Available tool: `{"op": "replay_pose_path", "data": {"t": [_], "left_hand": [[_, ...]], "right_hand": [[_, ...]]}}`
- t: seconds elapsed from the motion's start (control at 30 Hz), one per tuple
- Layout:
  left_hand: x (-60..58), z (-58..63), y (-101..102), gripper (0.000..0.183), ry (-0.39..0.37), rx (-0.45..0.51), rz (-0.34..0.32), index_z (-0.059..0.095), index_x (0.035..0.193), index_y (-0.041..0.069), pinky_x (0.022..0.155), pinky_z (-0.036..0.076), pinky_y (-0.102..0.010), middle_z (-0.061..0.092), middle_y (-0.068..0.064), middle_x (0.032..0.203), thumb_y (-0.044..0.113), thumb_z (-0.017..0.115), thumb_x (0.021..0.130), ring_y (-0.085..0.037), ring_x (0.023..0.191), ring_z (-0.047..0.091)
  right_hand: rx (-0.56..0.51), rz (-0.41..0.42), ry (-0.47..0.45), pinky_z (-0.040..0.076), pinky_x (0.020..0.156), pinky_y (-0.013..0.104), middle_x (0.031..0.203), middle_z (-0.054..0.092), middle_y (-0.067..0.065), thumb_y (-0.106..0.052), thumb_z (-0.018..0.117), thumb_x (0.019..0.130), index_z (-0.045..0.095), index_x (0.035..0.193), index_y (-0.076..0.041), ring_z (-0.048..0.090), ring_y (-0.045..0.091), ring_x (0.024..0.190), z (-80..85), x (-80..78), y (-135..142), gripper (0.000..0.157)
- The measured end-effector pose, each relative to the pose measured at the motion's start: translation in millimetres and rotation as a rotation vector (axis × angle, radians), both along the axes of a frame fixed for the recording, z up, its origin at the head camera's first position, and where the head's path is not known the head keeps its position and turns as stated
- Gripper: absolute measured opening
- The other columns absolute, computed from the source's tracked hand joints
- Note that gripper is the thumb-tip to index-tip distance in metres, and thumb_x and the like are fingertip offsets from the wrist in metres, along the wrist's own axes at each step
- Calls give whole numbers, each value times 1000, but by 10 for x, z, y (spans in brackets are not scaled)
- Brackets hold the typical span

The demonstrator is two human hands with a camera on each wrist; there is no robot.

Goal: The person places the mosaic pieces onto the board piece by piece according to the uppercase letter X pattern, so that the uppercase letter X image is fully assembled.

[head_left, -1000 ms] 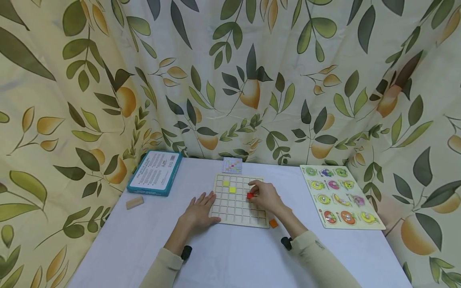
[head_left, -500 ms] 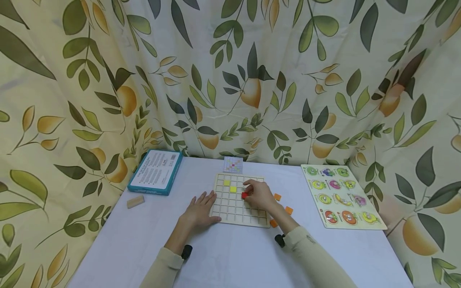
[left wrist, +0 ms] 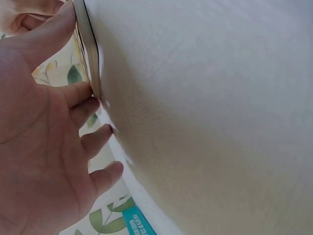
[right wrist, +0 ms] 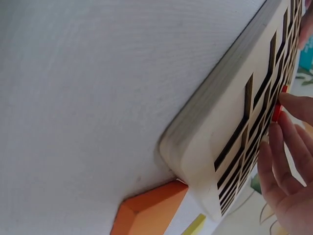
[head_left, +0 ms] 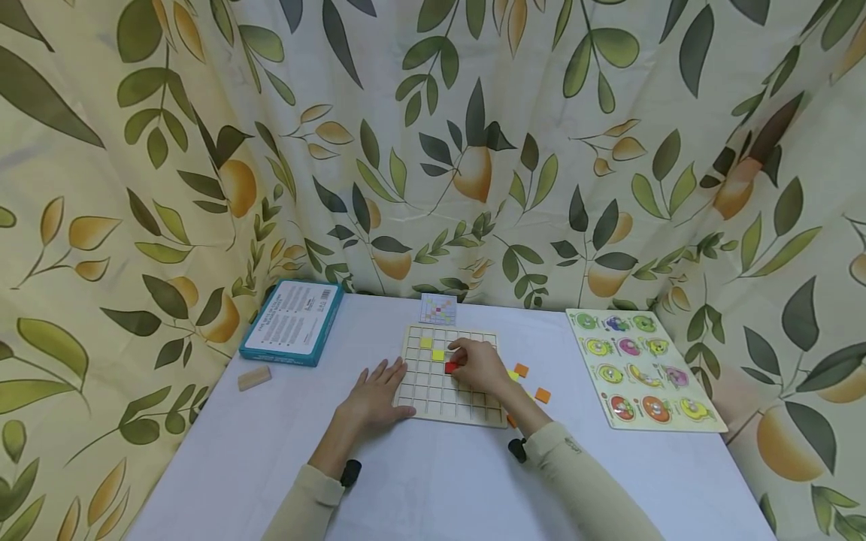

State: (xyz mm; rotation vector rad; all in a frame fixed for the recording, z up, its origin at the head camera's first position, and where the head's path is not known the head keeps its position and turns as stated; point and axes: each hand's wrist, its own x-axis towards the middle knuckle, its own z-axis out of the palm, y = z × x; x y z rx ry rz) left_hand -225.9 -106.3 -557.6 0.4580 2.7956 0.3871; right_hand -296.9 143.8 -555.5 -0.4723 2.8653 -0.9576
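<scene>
A pale wooden grid board [head_left: 421,402] lies flat on the white table. Two yellow tiles [head_left: 438,355] sit in its upper left cells. My right hand [head_left: 485,368] is over the board and pinches a small red tile [head_left: 449,367] between thumb and fingers. In the right wrist view the red tile [right wrist: 277,111] is at the grid's surface; whether it is seated in a cell I cannot tell. My left hand [head_left: 370,398] lies at the board's left edge, fingers extended. Its thumb and some fingertips touch the board's side [left wrist: 87,49] in the left wrist view.
Behind the board is a small card with a coloured grid pattern [head_left: 438,309]. Orange tiles [head_left: 543,394] and a yellow tile [head_left: 513,375] lie right of it. A teal-edged box [head_left: 287,323] and wooden block [head_left: 254,378] are left; a fruit-picture board [head_left: 643,372] is right.
My right hand has moved left across the board with the red tile, to just below and right of the lower yellow tile. Loose tiles at the right have come into sight. My left hand stays put.
</scene>
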Motion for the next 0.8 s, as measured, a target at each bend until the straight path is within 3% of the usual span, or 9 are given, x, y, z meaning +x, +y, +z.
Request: {"op": "replay_pose_path", "data": {"t": [0.4,0.67,0.8], "left_hand": [[2,8,15,94,-8,2,-2,29,166,12,126,17,-60,23,-6,173,59,68,94,-33,160,17],[8,11,19,95,-21,7,20,29,166,13,127,15,-60,22,-5,174,58,70,94,-33,160,15],[8,6,24,95,-25,10,24,28,166,13,127,14,-60,21,-5,174,58,70,94,-33,161,14]], "right_hand": [[-7,-2,-22,59,87,39,98,76,-1,0,85,80,74,122,-8,68,15,92,39,56,16,44],[-30,66,21,59,89,41,99,77,4,6,74,82,73,121,-3,71,19,93,89,89,72,40],[-19,62,39,59,90,42,101,77,4,3,74,86,73,121,-3,72,20,95,129,110,127,36]]}}
